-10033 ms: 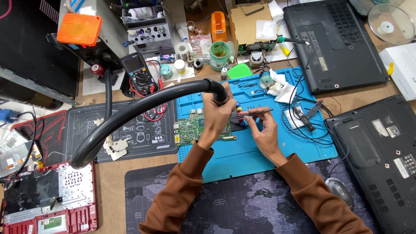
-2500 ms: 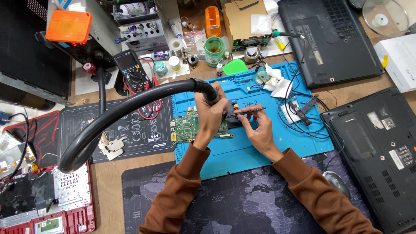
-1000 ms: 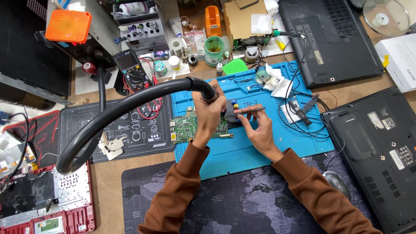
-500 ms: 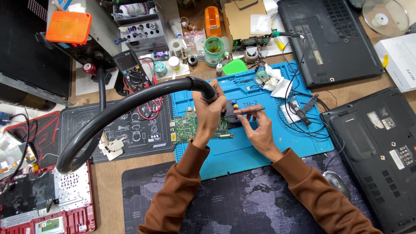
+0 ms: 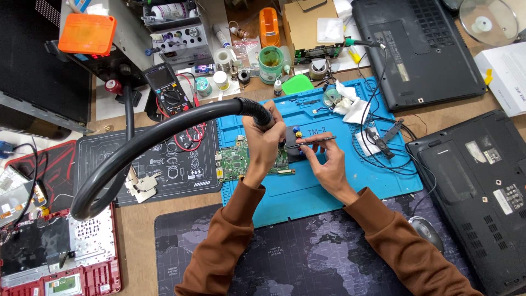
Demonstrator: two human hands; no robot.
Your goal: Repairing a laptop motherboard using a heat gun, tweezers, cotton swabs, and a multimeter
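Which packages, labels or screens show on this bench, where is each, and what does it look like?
Multimeter: behind the black mat, dark body, grey screen, round dial.
Cardboard box: top centre, brown, a white pad on it.
White box: right edge, rectangular, white.
Stickers: on the near laptop's black underside, small and pale.
Green tub: behind the blue mat, round, open.

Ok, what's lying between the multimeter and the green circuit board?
In the head view, the thick black hose arches across between the multimeter and the green circuit board, above red test leads.

Head view, steeply down, close overhead
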